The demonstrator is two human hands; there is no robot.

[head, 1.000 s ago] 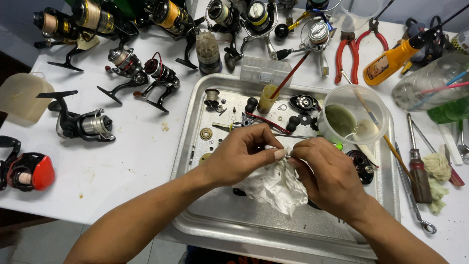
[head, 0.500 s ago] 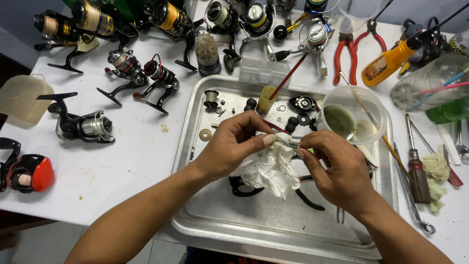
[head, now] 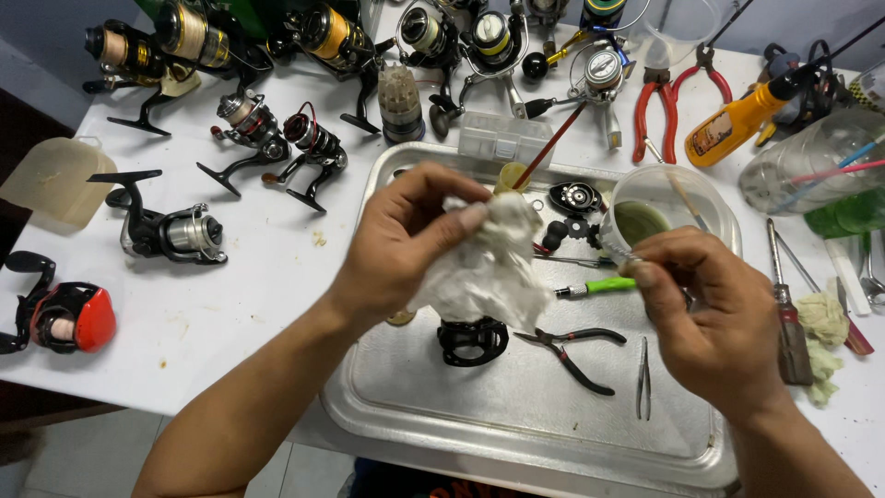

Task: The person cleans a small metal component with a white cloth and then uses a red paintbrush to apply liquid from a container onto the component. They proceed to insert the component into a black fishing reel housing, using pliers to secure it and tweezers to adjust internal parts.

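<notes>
Left hand (head: 406, 242) gripped white rag (head: 489, 267) over steel tray (head: 516, 424). Right hand (head: 710, 309) pinched small part, too small to identify. Tray held black frame (head: 472, 339), pliers (head: 572, 349), tweezers (head: 643, 378). Clear cup (head: 659, 198), far right on tray, contained greenish liquid. White table (head: 249, 304); reels (head: 171, 231) left and far.

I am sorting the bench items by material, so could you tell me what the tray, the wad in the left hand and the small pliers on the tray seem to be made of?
The tray looks like brushed metal, perhaps steel or aluminium: silvery with dull reflections. The wad in the left hand seems tissue or soft cloth: white, crumpled, matte. The small pliers appear dark metal with black, probably coated, handles.
</notes>
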